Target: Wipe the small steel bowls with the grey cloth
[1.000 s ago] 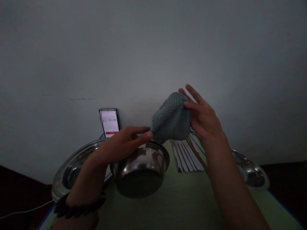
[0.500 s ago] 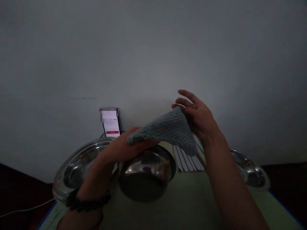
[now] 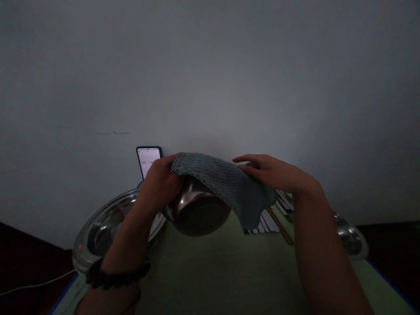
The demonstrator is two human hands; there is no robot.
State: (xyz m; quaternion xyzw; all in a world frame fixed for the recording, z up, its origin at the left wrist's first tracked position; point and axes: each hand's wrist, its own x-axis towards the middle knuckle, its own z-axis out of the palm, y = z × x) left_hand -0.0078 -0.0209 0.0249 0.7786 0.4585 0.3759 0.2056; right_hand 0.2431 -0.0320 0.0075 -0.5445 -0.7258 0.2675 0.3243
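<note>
A stainless steel bowl (image 3: 200,216) is held up and tilted above the table, its rounded bottom toward me. My left hand (image 3: 164,179) grips the bowl at its left side, fingers closed, and also has the checked corner of a grey-blue cloth (image 3: 223,175) under its fingertips. The cloth drapes over the bowl's far side and hangs down at the right. My right hand (image 3: 265,170) pinches the cloth near its upper right, thumb on top and some fingers stretched out. The bowl's opening is hidden from view.
At the left stands a wide steel basin (image 3: 95,236), and behind it a phone (image 3: 148,158) leans on the wall. Several pale flat-handled utensils (image 3: 267,223) and brown chopsticks (image 3: 280,227) lie on the green table (image 3: 223,271). Another steel dish (image 3: 351,238) is at the right.
The bowl has risen and turned, showing more of its bottom. My right hand has come down onto the cloth, which now lies lower against the bowl. The phone's screen shows a different page.
</note>
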